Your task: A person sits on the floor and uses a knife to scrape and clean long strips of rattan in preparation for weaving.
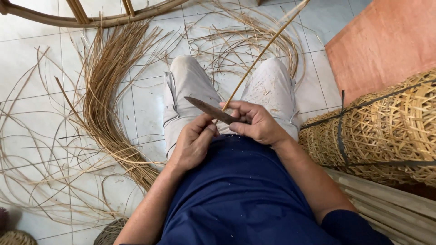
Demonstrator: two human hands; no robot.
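I sit on a tiled floor with my knees apart. My right hand (256,123) is closed around the handle of a dark knife (206,109), whose blade points up and to the left. A long thin rattan strip (265,47) runs from the blade up to the top right. Its near end meets the blade by my right fingertips. My left hand (193,143) is curled just below the blade, its fingers pinched where the strip's end passes under the knife. Both hands hover over my lap, above my light trousers (186,81).
A thick bundle of loose rattan strips (106,90) fans over the floor on the left, with more strands ahead between my knees. A roll of woven cane mesh (386,127) lies on the right, beside an orange board (386,41). A bent rattan frame (91,18) lies at the top.
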